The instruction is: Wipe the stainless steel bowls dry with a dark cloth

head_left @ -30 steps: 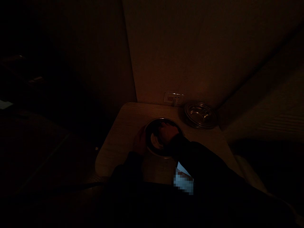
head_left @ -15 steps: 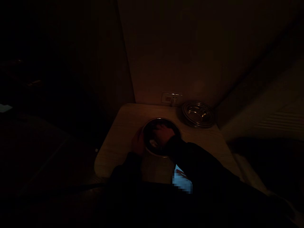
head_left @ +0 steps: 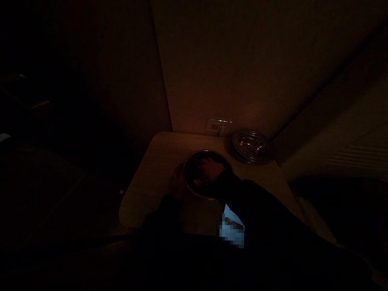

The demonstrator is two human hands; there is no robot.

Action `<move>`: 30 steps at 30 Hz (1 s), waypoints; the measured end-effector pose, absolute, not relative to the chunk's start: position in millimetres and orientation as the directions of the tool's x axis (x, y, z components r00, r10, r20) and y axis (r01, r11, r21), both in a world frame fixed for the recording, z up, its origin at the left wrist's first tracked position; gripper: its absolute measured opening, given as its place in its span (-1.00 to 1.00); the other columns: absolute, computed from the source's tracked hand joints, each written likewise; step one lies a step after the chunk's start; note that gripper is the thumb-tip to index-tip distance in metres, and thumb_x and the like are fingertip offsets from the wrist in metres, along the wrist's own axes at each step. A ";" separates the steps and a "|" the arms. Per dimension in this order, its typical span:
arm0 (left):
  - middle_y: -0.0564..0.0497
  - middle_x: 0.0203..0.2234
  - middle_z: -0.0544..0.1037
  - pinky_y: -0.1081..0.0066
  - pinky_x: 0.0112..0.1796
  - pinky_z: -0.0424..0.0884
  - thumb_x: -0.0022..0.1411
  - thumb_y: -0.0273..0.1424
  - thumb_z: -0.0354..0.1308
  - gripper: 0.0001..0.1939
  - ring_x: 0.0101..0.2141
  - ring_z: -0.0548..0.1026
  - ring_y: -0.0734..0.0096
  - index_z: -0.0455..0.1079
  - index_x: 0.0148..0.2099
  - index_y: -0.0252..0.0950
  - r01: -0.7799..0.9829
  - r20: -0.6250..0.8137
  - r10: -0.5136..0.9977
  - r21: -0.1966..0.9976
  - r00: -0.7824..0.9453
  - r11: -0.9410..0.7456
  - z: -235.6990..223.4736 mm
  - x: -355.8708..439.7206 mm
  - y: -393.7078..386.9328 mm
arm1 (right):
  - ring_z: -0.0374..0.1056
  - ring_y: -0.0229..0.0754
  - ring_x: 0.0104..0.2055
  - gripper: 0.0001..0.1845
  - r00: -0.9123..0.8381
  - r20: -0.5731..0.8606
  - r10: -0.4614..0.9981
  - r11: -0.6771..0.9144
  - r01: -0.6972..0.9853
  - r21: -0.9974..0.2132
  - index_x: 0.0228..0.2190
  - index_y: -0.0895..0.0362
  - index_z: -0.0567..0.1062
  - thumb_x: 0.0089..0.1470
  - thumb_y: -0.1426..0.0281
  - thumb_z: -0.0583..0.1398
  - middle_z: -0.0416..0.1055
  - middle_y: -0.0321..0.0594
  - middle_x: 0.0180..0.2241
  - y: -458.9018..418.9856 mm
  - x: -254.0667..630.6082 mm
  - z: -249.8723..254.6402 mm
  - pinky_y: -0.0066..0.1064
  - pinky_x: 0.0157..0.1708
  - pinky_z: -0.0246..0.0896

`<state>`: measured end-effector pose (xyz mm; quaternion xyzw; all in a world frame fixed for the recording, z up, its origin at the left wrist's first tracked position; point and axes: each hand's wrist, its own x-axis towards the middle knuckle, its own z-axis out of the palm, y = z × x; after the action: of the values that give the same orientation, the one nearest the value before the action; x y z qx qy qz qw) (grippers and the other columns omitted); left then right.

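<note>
In dim light, a round metal bowl (head_left: 205, 197) with a shiny rim stands on a small wooden table. My left hand (head_left: 177, 182) is closed around the bowl's left side. Inside the bowl lies my right hand (head_left: 210, 169), its fingers pointing left and down. Whether those fingers grip anything is too dark to see. A small pale patch shows in the bowl below the right hand; what it is cannot be made out.
Stacked metal dishes (head_left: 253, 146) sit at the table's (head_left: 145, 178) back right corner. Behind them a wall socket (head_left: 219, 126) holds a plug. A lit screen (head_left: 232, 230), partly blurred, shows beneath my right forearm. Walls rise behind and to the right.
The bowl and my right hand have shifted slightly to the right in the view. The pale patch in the bowl looks smaller and dimmer. My left hand stays at the bowl's side.
</note>
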<state>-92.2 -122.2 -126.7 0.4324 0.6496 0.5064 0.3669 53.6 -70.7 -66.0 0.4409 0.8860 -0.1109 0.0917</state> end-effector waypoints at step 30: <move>-0.15 0.00 0.51 0.21 0.07 0.29 0.28 -0.36 -0.11 -0.61 0.02 0.44 0.19 0.39 0.05 -0.34 0.276 -0.015 0.932 0.953 -0.362 0.122 -120.8 -90.9 -125.4 | 0.24 0.03 0.06 -0.66 -0.619 -0.210 0.757 0.614 0.783 -0.093 -0.06 0.05 0.48 0.18 0.32 0.05 0.32 -0.08 0.06 -75.7 49.5 -68.7 -0.21 -0.13 0.27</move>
<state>-90.9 -125.4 -120.8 0.4519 0.6681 0.4843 0.3389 49.5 -75.7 -68.7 0.4302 0.8953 -0.0880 0.0750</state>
